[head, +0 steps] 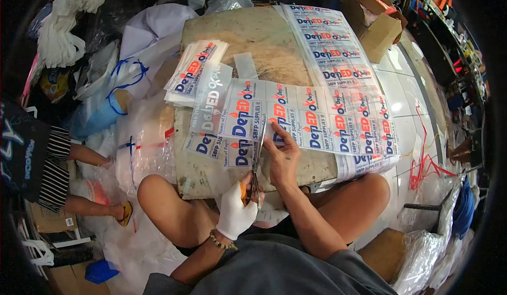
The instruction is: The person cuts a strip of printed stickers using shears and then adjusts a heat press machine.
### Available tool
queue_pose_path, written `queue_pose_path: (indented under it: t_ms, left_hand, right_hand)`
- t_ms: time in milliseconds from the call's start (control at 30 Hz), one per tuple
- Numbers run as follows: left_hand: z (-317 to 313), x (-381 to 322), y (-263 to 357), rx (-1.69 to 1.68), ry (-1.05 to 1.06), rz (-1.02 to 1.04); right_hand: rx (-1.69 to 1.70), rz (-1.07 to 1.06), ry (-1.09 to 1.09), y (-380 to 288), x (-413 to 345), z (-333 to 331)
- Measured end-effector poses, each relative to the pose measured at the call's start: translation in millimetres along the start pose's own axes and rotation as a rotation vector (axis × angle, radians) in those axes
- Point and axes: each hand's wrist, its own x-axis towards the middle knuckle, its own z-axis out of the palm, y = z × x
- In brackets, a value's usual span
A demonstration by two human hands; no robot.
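Note:
My left hand [237,212], in a white knitted glove with bare fingertips, holds a pair of metal scissors [256,172] pointing away from me. The long blades lie across a translucent printed sheet [313,117], between two of its repeated red and blue labels. My bare right hand [284,152] grips the sheet's near edge just right of the blades, thumb and forefinger close together. A loose cut piece [212,101] lies face down left of the blades. Beyond it sits a pile of cut printed pieces [194,69]. Another printed strip [233,152] lies partly beneath the sheet.
The worn board [261,30] lies before my crossed legs. A long printed strip [332,45] runs over its far right side. Plastic-wrapped bundles [146,148] and a person's legs [91,204] are at left. An open cardboard box [380,33] and tangled red ribbon [424,164] are at right.

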Motion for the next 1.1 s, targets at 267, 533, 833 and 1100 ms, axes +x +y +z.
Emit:
queue_pose_path:
  t_ms: [267, 533, 833, 1100]
  left_hand:
    - [1, -5, -7, -0.072, 0.015, -0.042]
    - [1, -1, -9, -0.111, -0.007, -0.056]
    - [4, 12, 6, -0.334, 0.015, -0.157]
    - [8, 66, 25, -0.364, 0.084, -0.175]
  right_hand:
    - [-0.015, -0.018, -0.012, 1, -5, 2]
    - [-0.036, 0.059, -0.026, 3, -11, -1]
    - [-0.066, -0.02, -0.067, 10, -17, -6]
    - [-0.074, 0.067, -0.152, 17, -18, -22]
